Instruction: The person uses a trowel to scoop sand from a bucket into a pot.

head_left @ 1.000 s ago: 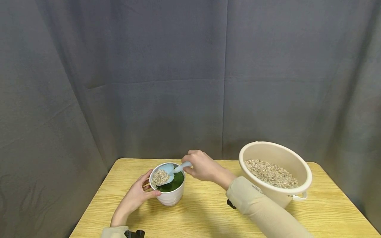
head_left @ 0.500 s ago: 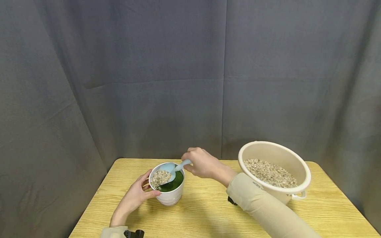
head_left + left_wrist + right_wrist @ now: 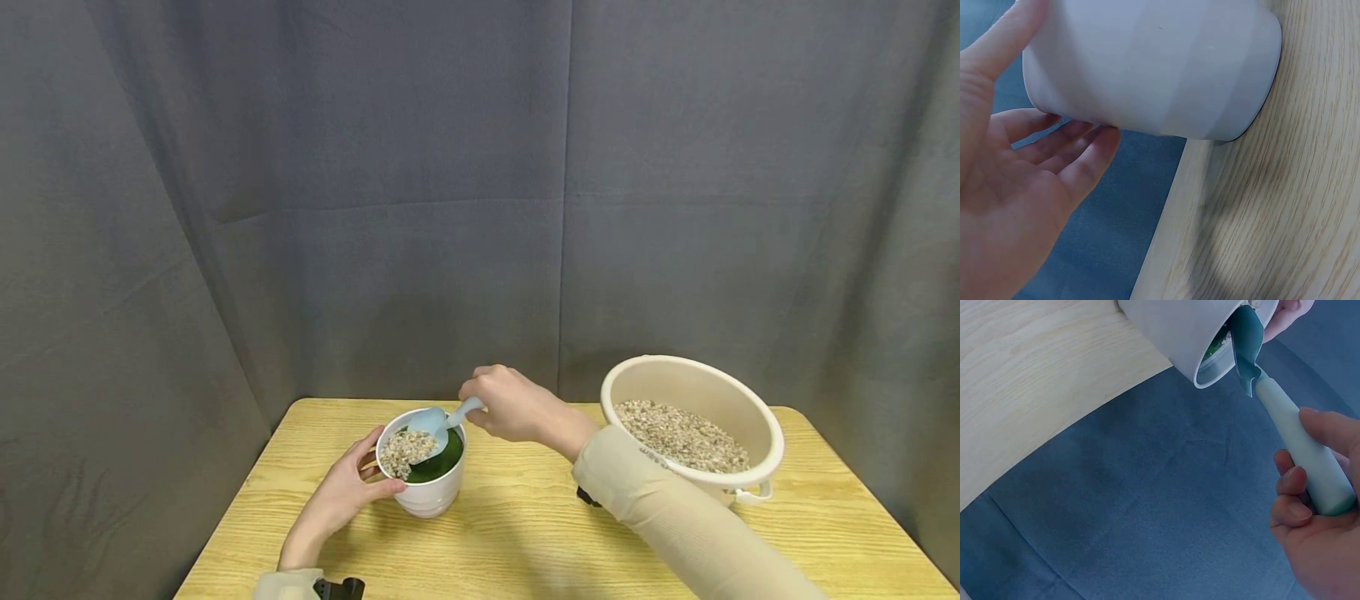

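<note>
Since a second ago the right hand [image 3: 510,407] has risen a little, tipping the scoop [image 3: 438,424] more steeply, and more gravel [image 3: 405,449] lies in the pot [image 3: 429,492]. The right hand grips the scoop's handle, the blade reaching left of it into the pot. The left hand [image 3: 341,492] cups the pot's near side, fingers relaxed against the wall. The left wrist view shows the pot standing at the counter [image 3: 1285,206] edge; the basin [image 3: 693,429] appears only from the head.
</note>
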Demonstrator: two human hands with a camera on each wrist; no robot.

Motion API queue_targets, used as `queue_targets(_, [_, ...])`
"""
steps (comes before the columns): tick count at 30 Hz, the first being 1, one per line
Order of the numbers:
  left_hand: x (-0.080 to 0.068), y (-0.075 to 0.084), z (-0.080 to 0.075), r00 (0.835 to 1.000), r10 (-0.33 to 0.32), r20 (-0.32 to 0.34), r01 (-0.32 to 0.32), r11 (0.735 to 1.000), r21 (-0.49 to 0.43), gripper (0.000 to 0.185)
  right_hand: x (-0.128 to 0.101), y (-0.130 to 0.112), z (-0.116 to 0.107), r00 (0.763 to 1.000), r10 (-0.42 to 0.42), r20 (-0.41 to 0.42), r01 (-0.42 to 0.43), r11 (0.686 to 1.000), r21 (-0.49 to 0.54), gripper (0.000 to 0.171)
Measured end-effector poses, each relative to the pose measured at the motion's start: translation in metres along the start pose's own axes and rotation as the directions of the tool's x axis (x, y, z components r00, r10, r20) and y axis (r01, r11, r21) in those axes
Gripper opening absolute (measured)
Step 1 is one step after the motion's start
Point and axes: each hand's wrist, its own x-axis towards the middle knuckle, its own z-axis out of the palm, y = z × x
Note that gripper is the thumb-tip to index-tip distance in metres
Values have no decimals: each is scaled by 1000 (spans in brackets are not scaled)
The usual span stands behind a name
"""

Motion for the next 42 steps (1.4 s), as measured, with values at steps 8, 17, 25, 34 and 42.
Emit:
queue_targets(8, [1,0,1,1000,3,2,-3,1000,-8,96,-2,3,-7,1000,2,22,-2,1000,-8,7])
queue_targets(17, [1,0,1,1000,-2,3,2,1000,-11,96,-1,1,-13,999,24,42,-23,1000,-18,9])
queue_targets(25, [2,-2,1,1000,0,-8,0,1000,1,96,0,1,-21,998,26,59,-22,997,-73,11])
queue_targets(34, [2,0,2,1000,-4,-7,4,1000,2,95,-1,2,-29,998,31,54,-26,995,-95,8])
queue_targets(42, [2,1,0,1000,-15,-12,15,1000,-6,96,0,0,-35,999,4,46,2,992,-128,9])
